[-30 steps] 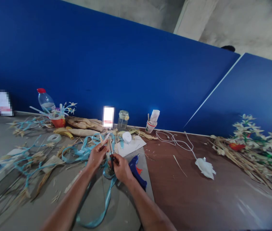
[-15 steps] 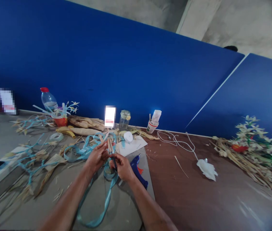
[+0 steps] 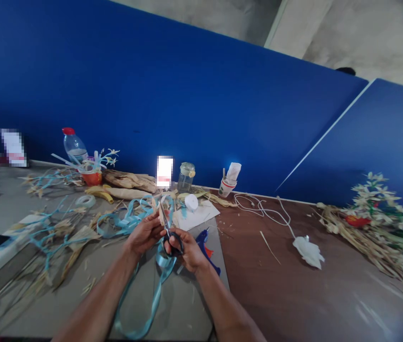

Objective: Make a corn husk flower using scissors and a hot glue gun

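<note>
My right hand (image 3: 186,249) grips black-handled scissors (image 3: 168,232), fingers through the loops, blades pointing up and away. My left hand (image 3: 143,233) pinches a thin pale straw strip (image 3: 160,214) right at the blades. Both hands hover low over the grey mat (image 3: 173,304). A light blue ribbon (image 3: 151,304) loops beneath them and trails toward me. A blue glue gun (image 3: 206,247) lies just right of my right hand.
Dried straw and blue ribbon pieces (image 3: 55,232) litter the left side. A water bottle (image 3: 75,147), orange cup (image 3: 92,177), glass jar (image 3: 186,176) and paper cup (image 3: 227,185) stand along the blue partition. A white cable (image 3: 265,211), a white flower (image 3: 308,251) and a straw flower heap (image 3: 376,223) lie right.
My right hand has turned so the scissor handles show, and the blades now meet the strip. Both hands have shifted slightly right in view as my head moved.
</note>
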Action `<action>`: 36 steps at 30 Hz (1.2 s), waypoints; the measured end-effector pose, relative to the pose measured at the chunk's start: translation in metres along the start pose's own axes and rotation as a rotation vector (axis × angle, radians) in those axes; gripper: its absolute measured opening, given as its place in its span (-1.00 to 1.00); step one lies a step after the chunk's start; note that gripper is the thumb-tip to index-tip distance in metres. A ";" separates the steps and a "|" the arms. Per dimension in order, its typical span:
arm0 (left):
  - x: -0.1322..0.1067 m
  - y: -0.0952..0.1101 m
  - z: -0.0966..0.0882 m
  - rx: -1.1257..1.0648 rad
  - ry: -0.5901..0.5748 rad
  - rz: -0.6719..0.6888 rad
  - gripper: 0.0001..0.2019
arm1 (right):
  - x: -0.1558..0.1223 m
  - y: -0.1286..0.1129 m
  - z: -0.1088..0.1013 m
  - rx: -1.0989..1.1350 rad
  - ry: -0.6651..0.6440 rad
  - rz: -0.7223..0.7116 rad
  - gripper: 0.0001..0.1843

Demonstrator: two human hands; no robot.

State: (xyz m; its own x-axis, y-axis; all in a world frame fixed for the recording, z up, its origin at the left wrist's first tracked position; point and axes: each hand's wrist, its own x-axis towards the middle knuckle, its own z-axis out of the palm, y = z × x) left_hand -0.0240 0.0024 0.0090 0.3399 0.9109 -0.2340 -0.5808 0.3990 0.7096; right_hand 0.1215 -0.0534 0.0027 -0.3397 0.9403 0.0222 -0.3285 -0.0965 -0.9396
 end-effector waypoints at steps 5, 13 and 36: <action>0.000 -0.001 -0.001 -0.037 -0.020 0.013 -0.80 | -0.003 -0.006 0.000 0.076 -0.037 0.005 -0.42; -0.002 0.002 0.009 0.041 0.009 0.040 -0.81 | -0.003 -0.010 -0.004 0.158 0.031 0.025 -0.47; 0.003 -0.020 0.021 0.179 -0.024 0.074 -0.70 | 0.022 0.004 -0.004 -0.141 0.667 -0.310 -0.57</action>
State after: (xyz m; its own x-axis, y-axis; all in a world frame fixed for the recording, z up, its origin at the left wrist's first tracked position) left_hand 0.0047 -0.0048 0.0082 0.3196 0.9335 -0.1625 -0.4644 0.3038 0.8319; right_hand 0.1163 -0.0315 -0.0020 0.3717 0.9201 0.1238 -0.1905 0.2061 -0.9598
